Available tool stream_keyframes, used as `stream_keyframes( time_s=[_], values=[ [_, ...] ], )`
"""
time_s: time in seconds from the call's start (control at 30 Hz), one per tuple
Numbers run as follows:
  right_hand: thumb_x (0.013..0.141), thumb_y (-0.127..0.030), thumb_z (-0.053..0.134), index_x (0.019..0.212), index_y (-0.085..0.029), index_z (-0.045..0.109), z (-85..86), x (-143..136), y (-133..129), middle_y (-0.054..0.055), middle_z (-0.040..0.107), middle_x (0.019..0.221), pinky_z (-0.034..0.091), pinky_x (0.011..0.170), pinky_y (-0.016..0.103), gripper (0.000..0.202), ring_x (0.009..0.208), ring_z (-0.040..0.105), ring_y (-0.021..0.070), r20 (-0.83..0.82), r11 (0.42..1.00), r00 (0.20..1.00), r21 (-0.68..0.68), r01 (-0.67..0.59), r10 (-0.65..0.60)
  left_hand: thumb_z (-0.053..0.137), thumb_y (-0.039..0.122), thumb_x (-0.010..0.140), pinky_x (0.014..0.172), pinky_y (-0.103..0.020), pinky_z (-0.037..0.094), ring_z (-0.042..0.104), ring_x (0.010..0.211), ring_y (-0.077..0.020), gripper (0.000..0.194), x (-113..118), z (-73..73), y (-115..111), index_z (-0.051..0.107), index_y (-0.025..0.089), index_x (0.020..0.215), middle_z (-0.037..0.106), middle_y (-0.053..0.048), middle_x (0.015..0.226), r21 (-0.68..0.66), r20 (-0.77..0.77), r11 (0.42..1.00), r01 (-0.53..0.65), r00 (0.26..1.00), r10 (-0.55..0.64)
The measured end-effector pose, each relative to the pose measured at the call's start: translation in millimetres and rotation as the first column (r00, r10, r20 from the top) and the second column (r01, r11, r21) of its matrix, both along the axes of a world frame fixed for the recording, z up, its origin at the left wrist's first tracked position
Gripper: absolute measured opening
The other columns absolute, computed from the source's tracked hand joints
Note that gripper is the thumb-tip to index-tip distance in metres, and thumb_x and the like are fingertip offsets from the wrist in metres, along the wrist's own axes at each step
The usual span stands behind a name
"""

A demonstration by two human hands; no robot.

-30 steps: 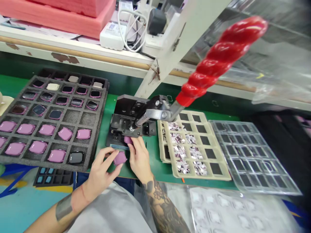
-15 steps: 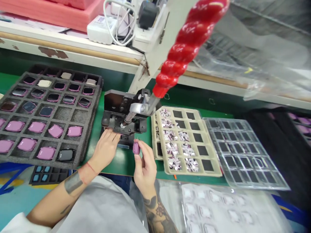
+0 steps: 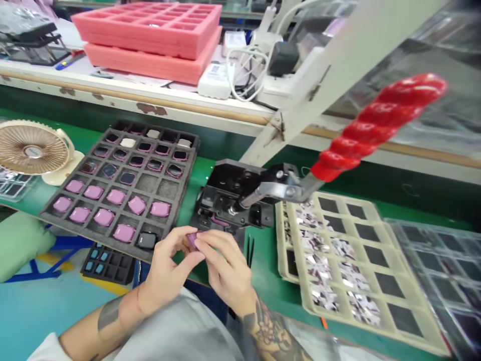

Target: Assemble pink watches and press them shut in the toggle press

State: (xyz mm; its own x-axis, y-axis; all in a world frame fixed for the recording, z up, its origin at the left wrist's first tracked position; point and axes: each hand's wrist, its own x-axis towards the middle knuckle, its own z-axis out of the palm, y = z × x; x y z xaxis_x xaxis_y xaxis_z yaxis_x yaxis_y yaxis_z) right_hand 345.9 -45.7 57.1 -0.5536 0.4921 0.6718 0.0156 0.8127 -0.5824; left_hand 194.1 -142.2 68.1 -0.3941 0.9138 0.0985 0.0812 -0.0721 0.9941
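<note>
My left hand point(image 3: 170, 273) and my right hand point(image 3: 230, 273) meet in front of the press, both pinching a small pink-purple watch case point(image 3: 192, 240) between the fingertips. Fingers cover much of the case. Just beyond them stands the black hand press point(image 3: 236, 193) with a red twisted handle point(image 3: 376, 128) that leans up to the right. A sliver of another pink part point(image 3: 218, 221) shows inside the press. Black tweezers point(image 3: 250, 250) lie on the green bench beside my right hand.
At left, a grey foam tray point(image 3: 168, 189) holds pink and dark-faced watch cases. Beige trays point(image 3: 305, 293) of small shiny pieces sit right, beside a clear tray point(image 3: 398, 228). A fan point(image 3: 33, 150) and pink foam trays point(image 3: 146, 37) stand farther off. Another person's green sleeve point(image 3: 22, 240) appears left.
The view has swung left. My left hand has come away from the press and joined my right hand on the pink watch case, which the right hand alone held before.
</note>
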Motion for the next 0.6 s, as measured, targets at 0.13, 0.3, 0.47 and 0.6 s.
stream_keyframes(
  time_s=[0.13, 0.3, 0.47, 0.6],
  values=[
    [0.101, -0.007, 0.068, 0.154, -0.033, 0.067, 12.0, -14, 0, 0.011, 0.08, 0.124, 0.073, 0.091, 0.055, 0.059, 0.114, 0.078, 0.0317, -0.005, 0.997, 0.997, 0.019, 0.078, -0.078, 0.072, 0.036, 0.108, 0.084, -0.028, 0.062, 0.075, 0.093, -0.0191, 0.029, -21, 6.0, -3, 0.071, 0.023, 0.134, 0.08, -0.007, 0.111, -0.031, -0.015, 0.999, -0.04, 0.999, 0.039],
    [0.096, -0.03, 0.085, 0.137, -0.028, 0.082, 76.7, -1, 66, 0.013, 0.076, 0.122, 0.068, 0.075, 0.047, 0.041, 0.1, 0.078, 0.0309, -0.598, 0.713, 0.723, 0.334, 0.617, -0.345, 0.065, 0.028, 0.109, 0.075, -0.03, 0.055, 0.066, 0.074, -0.0165, 0.036, -96, 30.8, 18, 0.069, 0.024, 0.144, 0.078, -0.003, 0.102, -0.046, -0.5, 0.997, -0.056, 0.865, 0.026],
    [0.113, -0.063, 0.053, 0.154, -0.032, 0.07, 172.9, -17, 99, 0.005, 0.073, 0.135, 0.063, 0.092, 0.045, 0.054, 0.116, 0.078, 0.0266, -0.401, 0.974, 0.888, -0.084, 0.211, -0.227, 0.062, 0.025, 0.107, 0.095, -0.04, 0.056, 0.072, 0.096, -0.026, 0.035, -158, 28.6, 71, 0.075, 0.018, 0.139, 0.078, -0.007, 0.101, -0.181, -0.777, 0.981, 0.073, 0.6, -0.188],
    [0.116, -0.045, 0.061, 0.151, -0.023, 0.066, 179.4, -22, 73, 0.005, 0.071, 0.123, 0.063, 0.097, 0.044, 0.042, 0.107, 0.078, 0.0223, -0.366, 0.942, 0.871, -0.054, 0.331, -0.327, 0.06, 0.031, 0.111, 0.101, -0.047, 0.054, 0.066, 0.112, -0.0315, 0.035, -168, 17.4, 89, 0.08, 0.019, 0.137, 0.073, -0.015, 0.127, -0.214, -0.915, 0.966, 0.143, 0.317, -0.25]
  ],
)
